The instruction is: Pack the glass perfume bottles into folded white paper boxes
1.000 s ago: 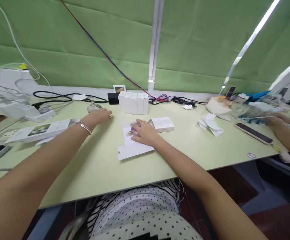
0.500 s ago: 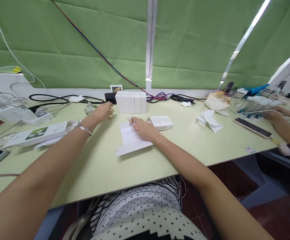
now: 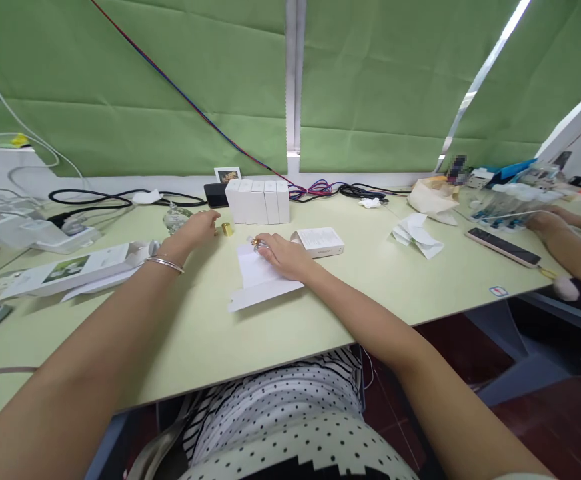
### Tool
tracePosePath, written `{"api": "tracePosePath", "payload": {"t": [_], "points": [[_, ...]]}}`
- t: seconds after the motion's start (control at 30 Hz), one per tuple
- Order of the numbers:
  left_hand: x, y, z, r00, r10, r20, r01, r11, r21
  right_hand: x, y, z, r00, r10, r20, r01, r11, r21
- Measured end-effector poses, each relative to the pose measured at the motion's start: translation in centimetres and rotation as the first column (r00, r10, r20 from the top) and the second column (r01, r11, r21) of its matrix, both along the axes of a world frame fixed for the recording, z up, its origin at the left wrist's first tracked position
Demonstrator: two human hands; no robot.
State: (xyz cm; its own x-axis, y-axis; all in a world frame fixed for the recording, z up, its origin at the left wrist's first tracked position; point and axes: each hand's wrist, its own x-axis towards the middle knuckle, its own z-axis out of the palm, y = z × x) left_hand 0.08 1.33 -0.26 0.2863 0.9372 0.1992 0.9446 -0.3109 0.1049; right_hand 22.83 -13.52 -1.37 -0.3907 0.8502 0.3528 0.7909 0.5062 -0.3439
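Observation:
A small gold cap (image 3: pixel 227 229) stands on the table just right of my left hand (image 3: pixel 201 229). That hand is apart from the cap and looks open, its fingers stretched forward and partly hidden. My right hand (image 3: pixel 284 256) is closed round a small clear glass bottle (image 3: pixel 258 245) with a gold neck; most of the bottle is covered by the fingers. Beneath this hand lies an unfolded white sheet (image 3: pixel 250 293). A white printed box (image 3: pixel 323 241) lies just behind the right wrist. Behind both hands stands a row of several white boxes (image 3: pixel 257 203).
Left of my left hand are a clear glass object (image 3: pixel 174 217) and a long white package (image 3: pixel 80 267). Cables (image 3: pixel 320 192) run along the back. Crumpled paper (image 3: pixel 417 235) and a phone (image 3: pixel 503 247) lie to the right, near another person's arm (image 3: pixel 565 247).
My left hand has let go of the gold cap, which now stands on the table, and has drawn slightly left. My right hand still holds the bottle. The view has shifted a little.

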Motion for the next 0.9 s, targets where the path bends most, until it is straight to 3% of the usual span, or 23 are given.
{"api": "tracePosePath", "payload": {"t": [0.2,0.37,0.5,0.67,0.9], "points": [[-0.1,-1.1,-1.0,0.997,0.074,0.018,-0.074,0.997,-0.013,0.0,-0.1,-0.5,1.0,-0.008,0.03,0.004,0.991,0.133],[0.1,-1.9,-1.6,0.981,0.125,0.15,-0.132,0.99,0.043,-0.4,3.0,2.2,0.958,-0.113,-0.264,0.17,0.964,0.205],[-0.1,-2.4,-2.0,0.966,0.12,0.229,-0.136,0.989,0.057,-2.4,7.5,4.4,0.92,-0.268,-0.285,0.279,0.96,-0.002],[-0.2,-2.6,-2.7,0.955,0.085,0.284,-0.106,0.993,0.059,-5.4,10.5,2.7,0.882,-0.402,-0.246,0.369,0.914,-0.169],[-0.3,-3.0,-3.4,0.927,0.092,0.364,-0.133,0.987,0.089,-6.7,11.3,0.7,0.859,-0.446,-0.25,0.423,0.895,-0.145]]}}
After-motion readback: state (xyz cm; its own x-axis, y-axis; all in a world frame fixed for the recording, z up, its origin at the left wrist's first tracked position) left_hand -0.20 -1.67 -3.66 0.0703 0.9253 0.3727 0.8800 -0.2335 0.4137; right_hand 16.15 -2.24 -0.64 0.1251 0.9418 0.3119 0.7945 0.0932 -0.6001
